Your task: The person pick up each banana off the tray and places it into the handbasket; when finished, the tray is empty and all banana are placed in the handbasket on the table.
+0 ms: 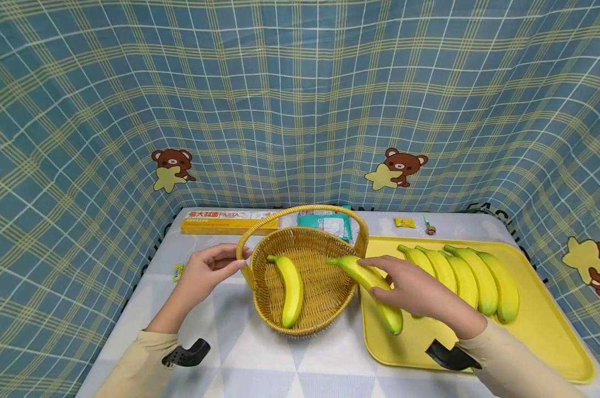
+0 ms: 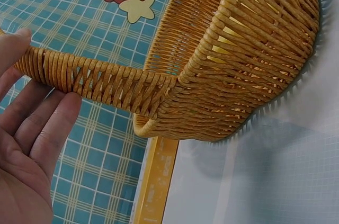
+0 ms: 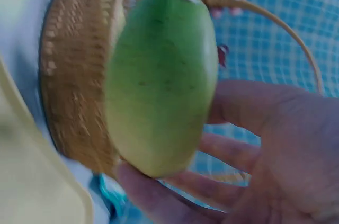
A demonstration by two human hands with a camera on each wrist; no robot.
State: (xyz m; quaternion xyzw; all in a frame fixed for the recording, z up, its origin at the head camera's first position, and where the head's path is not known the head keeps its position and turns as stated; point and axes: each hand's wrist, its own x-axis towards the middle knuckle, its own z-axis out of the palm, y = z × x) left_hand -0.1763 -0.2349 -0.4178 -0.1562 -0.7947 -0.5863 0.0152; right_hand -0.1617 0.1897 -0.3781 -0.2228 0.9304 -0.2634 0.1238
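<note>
A woven wicker basket (image 1: pixel 310 276) with a tall arched handle stands mid-table, and one banana (image 1: pixel 292 293) lies inside it on the left. My left hand (image 1: pixel 205 273) pinches the left side of the handle (image 2: pixel 100 81) between thumb and fingers. Over the basket's right rim, my right hand (image 1: pixel 404 284) holds a second banana (image 1: pixel 350 268), stem pointing into the basket and its green tip (image 3: pixel 164 75) toward the wrist camera. Several more bananas (image 1: pixel 464 276) lie side by side on a yellow tray (image 1: pixel 543 342) to the right, partly hidden by the right hand.
Behind the basket stand an orange and white pasta box (image 1: pixel 230 224) and a teal packet (image 1: pixel 325 221). A small yellow packet (image 1: pixel 404 222) and a small red and green item (image 1: pixel 430 226) lie behind the tray. Another small packet (image 1: pixel 178 272) is at the table's left edge.
</note>
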